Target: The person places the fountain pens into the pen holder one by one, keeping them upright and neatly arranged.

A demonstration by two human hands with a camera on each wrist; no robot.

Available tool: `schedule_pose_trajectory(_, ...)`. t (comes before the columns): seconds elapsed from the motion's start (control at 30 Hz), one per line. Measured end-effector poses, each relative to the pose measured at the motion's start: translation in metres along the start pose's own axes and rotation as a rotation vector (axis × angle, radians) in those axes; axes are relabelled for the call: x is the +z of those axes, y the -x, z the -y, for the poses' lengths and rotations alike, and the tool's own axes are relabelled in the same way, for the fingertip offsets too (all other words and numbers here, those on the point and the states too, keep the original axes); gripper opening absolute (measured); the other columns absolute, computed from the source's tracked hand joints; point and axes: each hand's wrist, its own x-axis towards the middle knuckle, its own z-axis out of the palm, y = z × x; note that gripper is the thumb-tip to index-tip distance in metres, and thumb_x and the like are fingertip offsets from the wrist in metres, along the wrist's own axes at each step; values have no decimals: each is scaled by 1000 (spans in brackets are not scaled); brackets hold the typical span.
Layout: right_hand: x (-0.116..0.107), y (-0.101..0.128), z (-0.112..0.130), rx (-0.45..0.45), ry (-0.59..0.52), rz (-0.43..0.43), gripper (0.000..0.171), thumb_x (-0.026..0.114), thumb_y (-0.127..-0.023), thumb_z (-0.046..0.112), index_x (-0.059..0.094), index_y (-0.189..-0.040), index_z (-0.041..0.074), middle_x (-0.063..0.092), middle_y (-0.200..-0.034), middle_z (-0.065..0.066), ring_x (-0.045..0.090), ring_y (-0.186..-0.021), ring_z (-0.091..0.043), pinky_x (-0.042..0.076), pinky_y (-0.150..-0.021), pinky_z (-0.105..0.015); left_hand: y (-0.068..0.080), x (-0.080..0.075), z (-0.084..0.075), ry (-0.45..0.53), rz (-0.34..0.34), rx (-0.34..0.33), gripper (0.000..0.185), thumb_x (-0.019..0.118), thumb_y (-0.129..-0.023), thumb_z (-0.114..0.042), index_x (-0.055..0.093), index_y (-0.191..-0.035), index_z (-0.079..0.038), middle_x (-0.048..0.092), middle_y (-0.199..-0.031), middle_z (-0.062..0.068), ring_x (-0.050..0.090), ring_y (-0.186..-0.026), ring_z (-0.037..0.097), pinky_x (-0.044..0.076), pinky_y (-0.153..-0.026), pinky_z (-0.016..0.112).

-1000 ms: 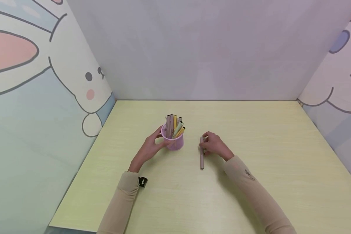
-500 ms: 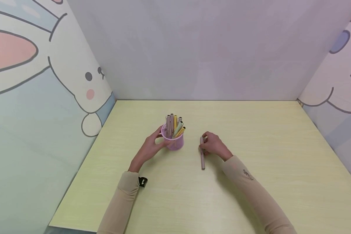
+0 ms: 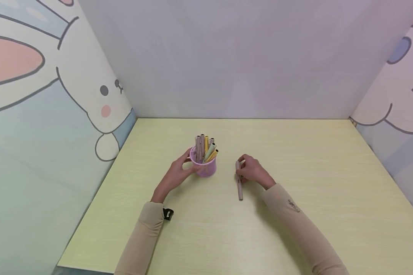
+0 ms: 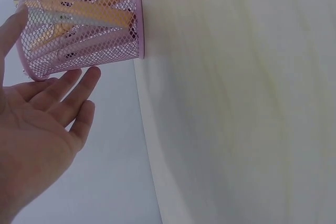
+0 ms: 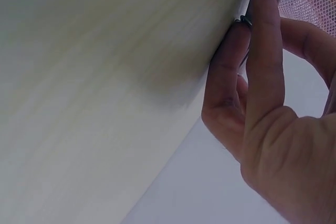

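A pink mesh pen cup (image 3: 206,170) stands upright on the table, holding several capped pens in mauve, yellow and pale green (image 3: 210,152). My left hand (image 3: 175,175) holds it from the left, thumb on the near side and fingers around the far side. In the left wrist view, the fingers (image 4: 79,95) touch the mesh cup (image 4: 89,24) near its rim. To the right of the cup, my right hand (image 3: 254,170) pinches a mauve pen (image 3: 240,190) by its far end. Its near end lies at or close to the tabletop; contact is unclear.
The pale wooden table (image 3: 206,236) meets a plain back wall (image 3: 234,68). Side walls with cartoon drawings (image 3: 89,88) stand at left and right. A black band (image 3: 168,214) shows at the left cuff.
The near end of the mauve pen has swung slightly right in my right hand. My left hand and the pen cup have stayed in place.
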Motion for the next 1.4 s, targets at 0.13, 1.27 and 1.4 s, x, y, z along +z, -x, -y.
schedule_pose_trajectory(0.13, -1, 0, 0, -13, -9, 1, 39, 60, -92, -5, 48, -128, -9, 59, -108, -26, 69, -71, -25, 62, -63, -34, 0, 0, -1, -3, -1, 3, 82, 69, -100, -36, 25, -166, -17, 50, -154, 16, 46, -140, 37, 35, -112, 64)
schedule_pose_trajectory(1.27, -12, 2, 6, -299, -287, -148, 50, 62, -94, -10, 46, -141, -8, 55, -111, -26, 64, -92, -29, 63, -70, -42, -1, -2, 0, -5, 8, 36, 79, 69, -101, -35, 27, -166, -17, 50, -154, 14, 47, -139, 36, 34, -112, 64)
schedule_pose_trajectory(1.4, -16, 4, 13, -379, -329, -195, 50, 63, -93, -10, 48, -141, -7, 55, -110, -25, 65, -93, -25, 62, -72, -51, -1, -2, 0, -1, 5, 35, 79, 69, -101, -34, 28, -165, -16, 51, -153, 15, 47, -139, 36, 35, -112, 65)
